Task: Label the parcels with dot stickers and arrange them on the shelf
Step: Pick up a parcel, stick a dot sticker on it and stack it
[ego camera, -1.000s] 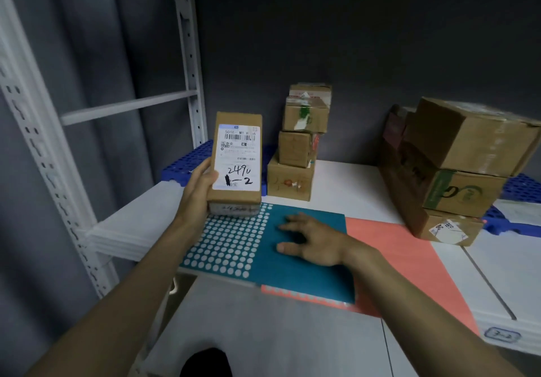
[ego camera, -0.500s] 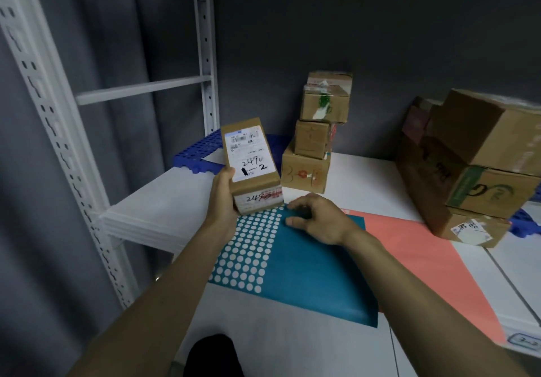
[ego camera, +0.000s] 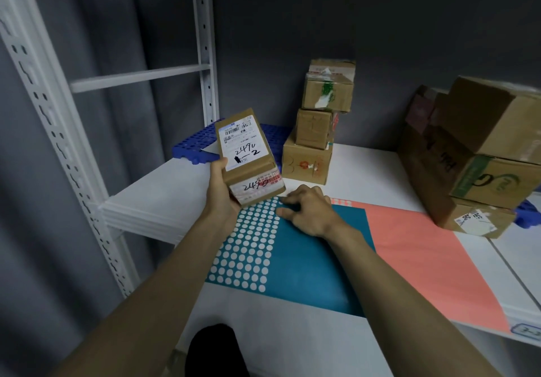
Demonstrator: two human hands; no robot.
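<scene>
Brown cardboard makes up the small parcel [ego camera: 248,157] that the left hand [ego camera: 223,190] grips from its left side and underneath, holding it tilted above the near left part of the white shelf [ego camera: 164,195]. Its white shipping label [ego camera: 243,145] faces up, with "2490" and "-2" handwritten in black; a second label on the near end also shows handwriting. Just below and to the right lies a teal sticker sheet [ego camera: 307,259] with rows of white dots [ego camera: 248,248] along its left part. The right hand [ego camera: 307,211] rests on the sheet's far edge, fingers curled with their tips pressed at the dots; whether a dot is pinched cannot be told. A salmon-pink sheet [ego camera: 424,253] lies partly under the teal one. Farther back stands a stack of three small boxes [ego camera: 317,130], and at the right a pile of larger boxes [ego camera: 474,157]. A blue plastic grid [ego camera: 194,142] sits at the back left corner
</scene>
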